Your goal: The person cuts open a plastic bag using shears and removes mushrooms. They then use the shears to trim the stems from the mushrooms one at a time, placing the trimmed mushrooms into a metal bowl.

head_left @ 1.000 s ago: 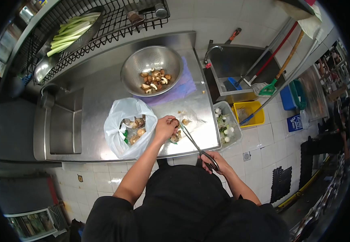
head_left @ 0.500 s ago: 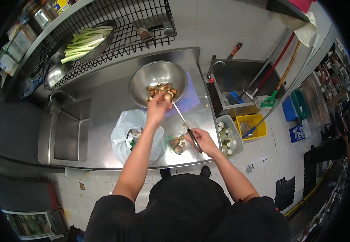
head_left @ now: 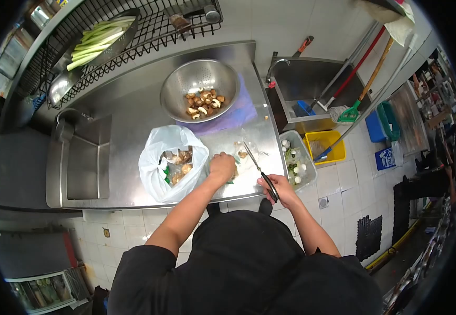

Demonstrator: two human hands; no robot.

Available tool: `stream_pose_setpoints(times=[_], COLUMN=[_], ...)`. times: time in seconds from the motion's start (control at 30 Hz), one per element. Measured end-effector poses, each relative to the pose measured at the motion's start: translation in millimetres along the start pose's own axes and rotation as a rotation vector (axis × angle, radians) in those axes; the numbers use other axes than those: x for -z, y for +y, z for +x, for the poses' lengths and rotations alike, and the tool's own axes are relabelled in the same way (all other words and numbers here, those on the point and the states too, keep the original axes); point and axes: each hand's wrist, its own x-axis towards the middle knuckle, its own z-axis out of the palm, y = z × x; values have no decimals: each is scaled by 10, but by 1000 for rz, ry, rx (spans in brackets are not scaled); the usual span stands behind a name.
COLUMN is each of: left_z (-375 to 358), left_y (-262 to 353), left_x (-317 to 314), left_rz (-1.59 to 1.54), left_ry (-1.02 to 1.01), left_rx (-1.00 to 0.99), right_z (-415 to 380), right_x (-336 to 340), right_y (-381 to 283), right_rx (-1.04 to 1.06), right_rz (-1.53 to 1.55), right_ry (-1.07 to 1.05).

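Observation:
My left hand (head_left: pixel 222 168) is lowered over the small mushroom pile near the counter's front edge, its fingers curled down; what they hold, if anything, is hidden. Black-handled scissors (head_left: pixel 270 185) are gripped in my right hand (head_left: pixel 283 190), their blades pointing forward over the counter and looking nearly closed. Cut brown mushrooms (head_left: pixel 205 103) lie in a metal colander (head_left: pixel 178 84) on a purple cloth (head_left: pixel 245 109). Left of my left hand stands an open white plastic bag (head_left: pixel 154 152) with more mushrooms inside. Small scraps (head_left: pixel 242 155) lie near the blades.
A sink (head_left: pixel 89 168) is at the left, and a deeper one (head_left: pixel 312 86) at the right holds long-handled tools. Beside the counter are a grey bin (head_left: pixel 312 176) with scraps and a yellow bin (head_left: pixel 338 153). Green stalks (head_left: pixel 99 42) rest on the wire shelf (head_left: pixel 152 39).
My left hand has moved from the colander back to the small pile on the counter. My right hand has shifted slightly right with the scissors. The view has shifted a little.

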Motion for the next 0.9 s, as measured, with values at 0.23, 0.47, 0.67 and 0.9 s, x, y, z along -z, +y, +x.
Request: stream_pose_setpoints(times=[0.23, 0.47, 0.67, 0.9], left_z=[-142, -215, -219, -245], left_y=[-132, -165, -71, -91], left_x=[204, 287, 209, 161], left_rz=[-302, -2009, -1848, -1761], left_ry=[226, -3, 18, 96], left_rx=[4, 302, 359, 371], right_z=[-177, -455, -403, -369], right_x=[21, -1, -68, -105], right_y=[371, 322, 237, 163], right_rx=[196, 572, 618, 586], right_rz=[-333, -865, -1082, -1178], right_ry=[72, 339, 325, 282])
